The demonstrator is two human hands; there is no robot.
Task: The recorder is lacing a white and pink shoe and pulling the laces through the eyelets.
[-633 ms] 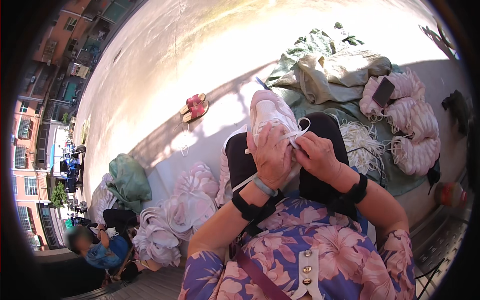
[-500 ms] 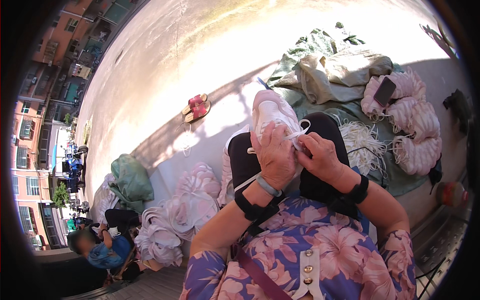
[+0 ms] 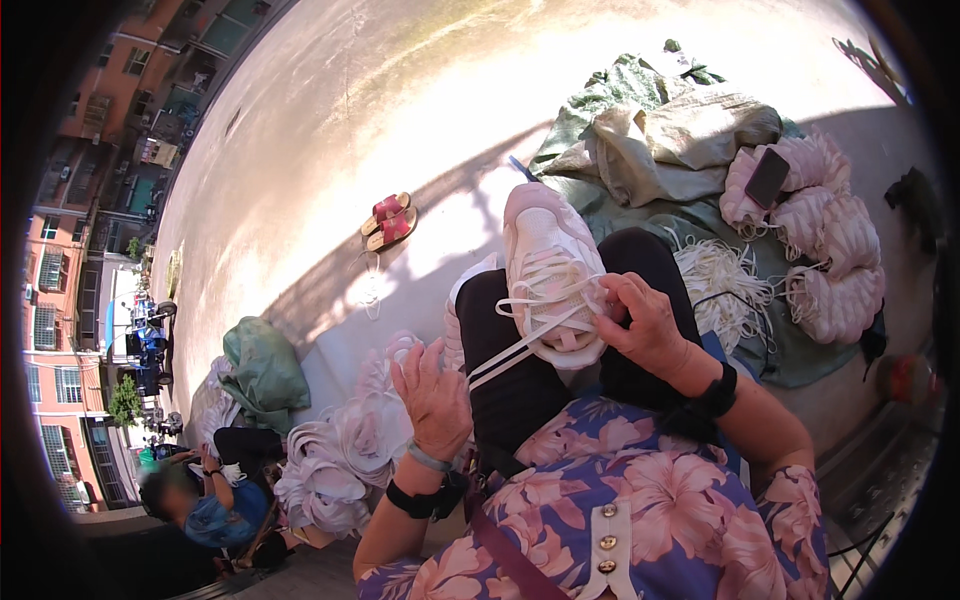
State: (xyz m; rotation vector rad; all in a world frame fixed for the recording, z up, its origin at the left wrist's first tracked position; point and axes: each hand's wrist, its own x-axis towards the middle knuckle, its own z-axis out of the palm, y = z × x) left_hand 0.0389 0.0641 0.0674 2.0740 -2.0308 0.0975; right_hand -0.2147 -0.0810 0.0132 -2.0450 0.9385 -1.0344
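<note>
A white and pale pink sneaker (image 3: 540, 240) rests on my lap between my dark-trousered knees, its toe pointing away. White shoelace (image 3: 548, 285) crosses its front in loose rows, and strands trail over my left thigh. My right hand (image 3: 645, 320) is at the sneaker's right side, thumb and fingers pinched at the lace by the eyelets; the exact grip is partly hidden. To the left, my left hand (image 3: 435, 405) is raised off the sneaker with its fingers apart, near the trailing strands. I see nothing held in it.
Pink-white sneaker parts (image 3: 370, 430) are heaped at my left. On the right lie a pile of white laces (image 3: 720, 285), bundled pink-white pieces (image 3: 825, 240), a phone (image 3: 767, 178) and green sacking (image 3: 620, 170). Red sandals (image 3: 390, 222) stand ahead; a seated person (image 3: 225, 510) is at far left.
My left hand has left the sneaker and moved left and toward me, uncovering the laces. My right hand has stayed near the sneaker's right side.
</note>
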